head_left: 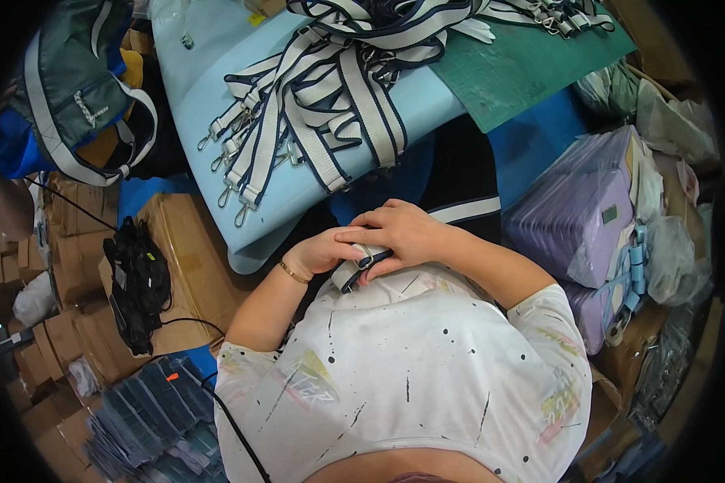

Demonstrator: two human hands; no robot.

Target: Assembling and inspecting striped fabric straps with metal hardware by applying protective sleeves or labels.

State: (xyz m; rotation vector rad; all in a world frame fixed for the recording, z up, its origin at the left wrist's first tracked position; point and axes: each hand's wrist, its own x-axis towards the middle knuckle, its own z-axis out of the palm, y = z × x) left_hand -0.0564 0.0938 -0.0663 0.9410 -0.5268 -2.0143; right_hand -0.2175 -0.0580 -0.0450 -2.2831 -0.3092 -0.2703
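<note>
Close to my body, above my lap, both hands are closed on a white webbing strap (347, 274) with dark navy edges. A metal slider or ring shows on it between the fingers. My left hand (322, 249), with a bracelet at the wrist, pinches the strap from the left. From the right, my right hand (402, 233) wraps over it, its fingers overlapping the left ones. A strap length (467, 210) runs out behind my right hand. Ahead, a heap of similar straps (330, 121) with metal snap hooks lies on a light blue table (193, 88).
A green mat (523, 80) covers the table's right side, with more hooks on it. Plastic-wrapped purple goods (568, 205) stand at right. To the left are a grey-green bag (64, 97), a cardboard box (193, 249), a black cable bundle (141, 282) and stacked dark pieces (153, 410).
</note>
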